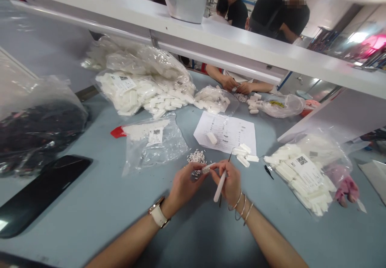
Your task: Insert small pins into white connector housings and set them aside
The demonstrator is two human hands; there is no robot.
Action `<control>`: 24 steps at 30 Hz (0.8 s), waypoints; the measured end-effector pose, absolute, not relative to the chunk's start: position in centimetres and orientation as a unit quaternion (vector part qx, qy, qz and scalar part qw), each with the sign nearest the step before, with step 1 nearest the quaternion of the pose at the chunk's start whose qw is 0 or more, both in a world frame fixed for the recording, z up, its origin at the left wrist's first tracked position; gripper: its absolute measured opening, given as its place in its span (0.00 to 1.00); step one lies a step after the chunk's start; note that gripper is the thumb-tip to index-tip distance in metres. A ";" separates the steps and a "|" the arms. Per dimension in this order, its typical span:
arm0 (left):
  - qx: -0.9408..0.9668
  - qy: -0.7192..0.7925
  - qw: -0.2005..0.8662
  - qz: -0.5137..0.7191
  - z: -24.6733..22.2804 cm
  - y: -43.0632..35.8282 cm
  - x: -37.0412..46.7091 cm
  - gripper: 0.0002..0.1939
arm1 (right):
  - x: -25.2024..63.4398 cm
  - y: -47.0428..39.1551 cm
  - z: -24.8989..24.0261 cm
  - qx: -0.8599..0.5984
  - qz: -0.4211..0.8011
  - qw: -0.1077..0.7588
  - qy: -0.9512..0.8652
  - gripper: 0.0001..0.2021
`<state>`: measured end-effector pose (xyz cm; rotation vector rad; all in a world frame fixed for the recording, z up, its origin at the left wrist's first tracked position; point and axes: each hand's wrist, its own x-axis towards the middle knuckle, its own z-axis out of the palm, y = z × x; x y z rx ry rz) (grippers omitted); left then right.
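Between the fingertips of my left hand [187, 184] is a small white plastic piece [206, 169], gripped at its left end. My right hand [228, 179] touches the piece's other end with its fingertips. The same right hand holds a slim tool with a white handle [220, 186] and a thin dark tip, the handle slanting down toward me. Just beyond my left fingers lies a pile of tiny white parts [196, 156]. Several more white plastic pieces [245, 154] lie on the lower right of a printed sheet [202, 128] and beside it.
Clear bags of white pieces stand at the back left [135, 87] and at the right [307, 175]. A flatter bag [157, 143] lies left of the sheet. A black phone-like slab [45, 195] rests far left. A shelf [241, 42] crosses overhead; a co-worker's hands [238, 86] work beyond it.
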<state>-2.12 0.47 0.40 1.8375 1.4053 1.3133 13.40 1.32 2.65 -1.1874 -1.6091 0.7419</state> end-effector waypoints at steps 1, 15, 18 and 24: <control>0.672 0.510 0.241 0.480 0.4 0.4 -2.1 0.05 | 13.4 1.3 2.7 -0.483 0.299 0.483 -0.666 0.15; 0.645 0.500 0.270 0.510 0.4 0.4 -1.7 0.05 | 14.2 1.6 2.7 -0.409 0.151 0.367 -0.822 0.10; 0.620 0.518 0.284 0.516 0.3 0.5 -1.7 0.07 | 14.1 1.3 2.6 -0.398 0.134 0.354 -0.835 0.09; 0.585 0.526 0.321 0.527 0.5 0.7 -1.9 0.10 | 13.7 1.1 2.6 -0.389 0.176 0.391 -0.816 0.11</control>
